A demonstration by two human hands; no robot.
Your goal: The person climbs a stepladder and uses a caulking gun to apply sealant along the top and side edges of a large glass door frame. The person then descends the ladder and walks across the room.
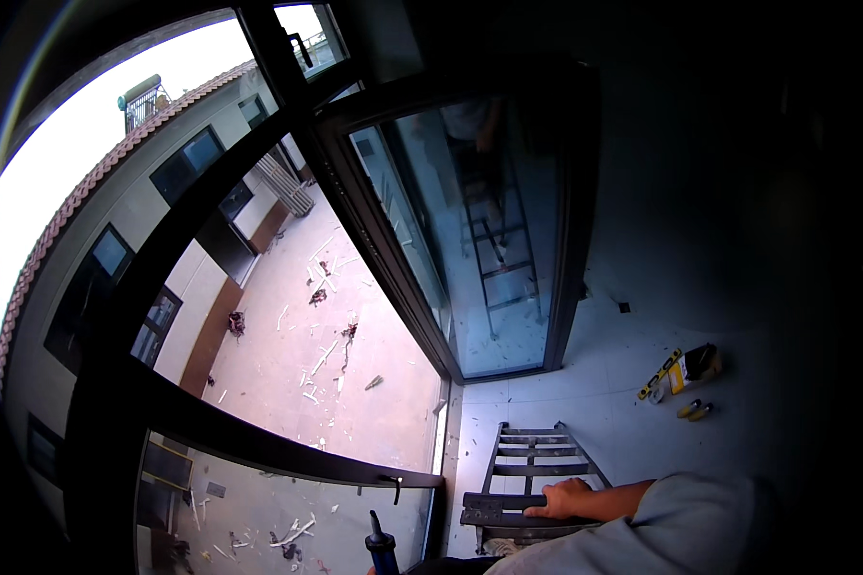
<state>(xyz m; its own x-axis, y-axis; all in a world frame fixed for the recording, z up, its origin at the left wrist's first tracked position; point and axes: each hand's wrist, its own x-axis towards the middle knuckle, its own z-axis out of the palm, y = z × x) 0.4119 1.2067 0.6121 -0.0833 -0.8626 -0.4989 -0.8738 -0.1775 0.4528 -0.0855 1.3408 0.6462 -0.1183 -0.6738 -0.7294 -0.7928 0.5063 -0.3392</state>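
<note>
My right hand [566, 499] is closed around the dark top step of a metal stepladder [533, 471], its arm coming in from the lower right in a grey sleeve. At the bottom edge a dark blue sealant tube [383, 558] with a black tapered nozzle points upward. Only a sliver of skin shows beside the tube, where my left hand [371, 571] holds it; most of that hand is cut off by the frame. Just left of the tube is the dark-framed window [288, 451], with a small handle on its bar.
A tall glass door or window panel [508, 268] stands swung inward beyond the ladder. On the pale floor at right are a yellow-and-black level [660, 375], a box [693, 368] and yellow-topped bottles or tools [695, 410]. Through the opening, a courtyard [288, 383] holds scattered white scraps.
</note>
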